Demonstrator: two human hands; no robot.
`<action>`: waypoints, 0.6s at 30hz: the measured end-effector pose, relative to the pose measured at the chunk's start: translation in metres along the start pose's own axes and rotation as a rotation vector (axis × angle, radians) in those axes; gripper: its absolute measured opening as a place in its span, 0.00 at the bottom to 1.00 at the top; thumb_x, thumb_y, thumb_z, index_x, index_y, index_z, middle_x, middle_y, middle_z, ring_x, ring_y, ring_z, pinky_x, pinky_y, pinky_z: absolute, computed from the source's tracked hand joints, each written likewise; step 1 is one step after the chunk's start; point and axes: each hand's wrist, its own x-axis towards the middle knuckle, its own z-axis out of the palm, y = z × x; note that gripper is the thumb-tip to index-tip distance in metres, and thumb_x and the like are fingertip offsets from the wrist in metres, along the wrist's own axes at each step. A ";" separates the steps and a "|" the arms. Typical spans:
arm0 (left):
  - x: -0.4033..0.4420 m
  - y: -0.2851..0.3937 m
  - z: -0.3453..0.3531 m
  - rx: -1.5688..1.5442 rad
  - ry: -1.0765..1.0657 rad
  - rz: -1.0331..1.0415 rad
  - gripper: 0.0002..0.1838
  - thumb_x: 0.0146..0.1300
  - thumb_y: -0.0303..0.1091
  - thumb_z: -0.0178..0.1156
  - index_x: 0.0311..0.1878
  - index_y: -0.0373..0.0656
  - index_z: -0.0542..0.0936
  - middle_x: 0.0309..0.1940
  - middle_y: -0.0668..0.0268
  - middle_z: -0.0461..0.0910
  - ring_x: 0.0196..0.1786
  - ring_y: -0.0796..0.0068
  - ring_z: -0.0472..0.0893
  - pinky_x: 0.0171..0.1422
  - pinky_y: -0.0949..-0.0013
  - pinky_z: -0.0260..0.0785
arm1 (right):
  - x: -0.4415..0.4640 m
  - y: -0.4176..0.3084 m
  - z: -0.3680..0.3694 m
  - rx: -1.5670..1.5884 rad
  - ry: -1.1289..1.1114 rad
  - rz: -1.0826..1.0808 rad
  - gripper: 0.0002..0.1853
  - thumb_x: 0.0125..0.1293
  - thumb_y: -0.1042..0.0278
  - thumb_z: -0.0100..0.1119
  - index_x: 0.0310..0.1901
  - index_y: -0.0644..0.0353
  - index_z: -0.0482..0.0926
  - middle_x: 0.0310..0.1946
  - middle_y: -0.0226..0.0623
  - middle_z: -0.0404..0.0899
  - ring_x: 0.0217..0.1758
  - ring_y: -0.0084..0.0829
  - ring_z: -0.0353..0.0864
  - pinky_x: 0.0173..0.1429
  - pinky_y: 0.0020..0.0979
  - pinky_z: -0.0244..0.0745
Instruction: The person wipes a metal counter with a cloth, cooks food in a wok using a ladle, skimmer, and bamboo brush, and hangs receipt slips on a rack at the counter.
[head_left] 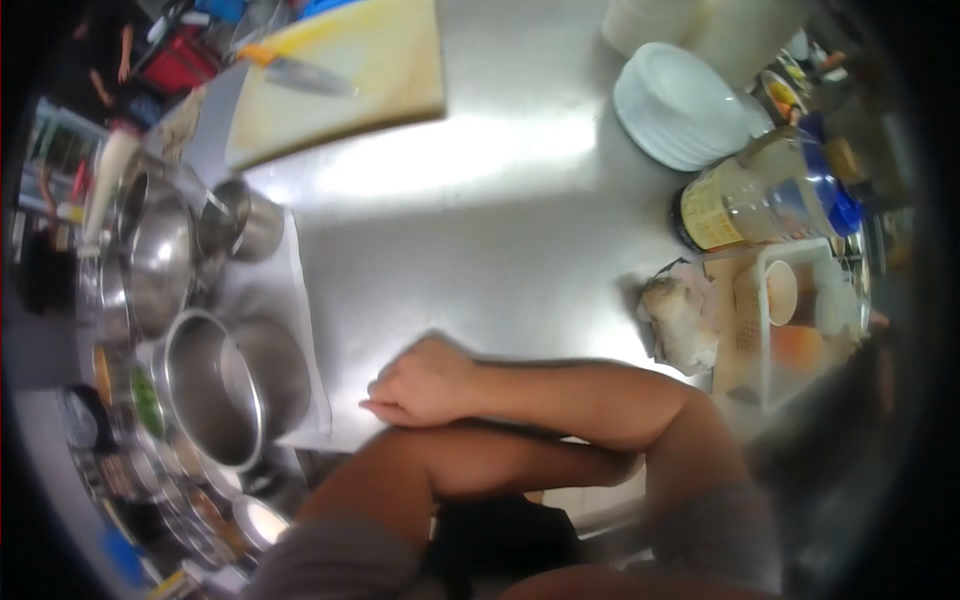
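My arms lie crossed at the near edge of the steel table [470, 250]. My right hand [425, 382] rests on the left, its fingers curled in and nothing visible in them. The nearest thing to it is a large steel pot [215, 390] further left. Beneath the right arm, my left forearm [530, 462] reaches to the right. Its hand is tucked by the right elbow, with the fingers hidden. Beyond that elbow sits a crumpled whitish bundle [680, 320], too blurred to name.
A knife [300, 74] lies on a yellowed cutting board [385, 70] at the far left. White plates [675, 105] are stacked at the far right, near a big blue-lidded jar [750, 200] and a plastic basket [765, 340]. Steel bowls [160, 255] crowd the left side.
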 end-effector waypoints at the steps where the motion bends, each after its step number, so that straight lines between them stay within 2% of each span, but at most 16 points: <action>1: 0.003 -0.006 0.007 -0.032 0.001 -0.007 0.14 0.68 0.34 0.56 0.51 0.40 0.83 0.47 0.59 0.85 0.50 0.63 0.84 0.51 0.60 0.77 | 0.000 -0.001 -0.002 -0.010 -0.035 0.008 0.21 0.74 0.51 0.54 0.22 0.51 0.77 0.19 0.32 0.80 0.23 0.43 0.81 0.28 0.46 0.75; 12: 0.001 -0.041 0.025 -0.224 -0.016 -0.139 0.15 0.70 0.36 0.52 0.53 0.39 0.81 0.49 0.59 0.84 0.51 0.63 0.83 0.53 0.60 0.76 | -0.003 -0.004 -0.002 0.012 -0.027 0.013 0.22 0.75 0.51 0.52 0.24 0.53 0.77 0.23 0.37 0.82 0.28 0.48 0.82 0.32 0.48 0.76; 15: -0.002 -0.042 0.025 -0.249 -0.021 -0.134 0.16 0.71 0.37 0.51 0.54 0.39 0.81 0.49 0.59 0.83 0.52 0.64 0.83 0.54 0.60 0.76 | -0.004 -0.001 0.001 0.042 -0.043 0.008 0.21 0.75 0.52 0.54 0.25 0.52 0.78 0.24 0.37 0.82 0.29 0.46 0.83 0.32 0.48 0.76; 18: 0.004 -0.029 0.016 -0.300 0.019 -0.082 0.16 0.71 0.37 0.50 0.54 0.39 0.80 0.50 0.59 0.83 0.52 0.64 0.82 0.54 0.60 0.75 | -0.003 0.000 0.014 0.060 0.065 -0.005 0.20 0.74 0.52 0.56 0.24 0.49 0.78 0.23 0.34 0.82 0.28 0.43 0.83 0.31 0.45 0.77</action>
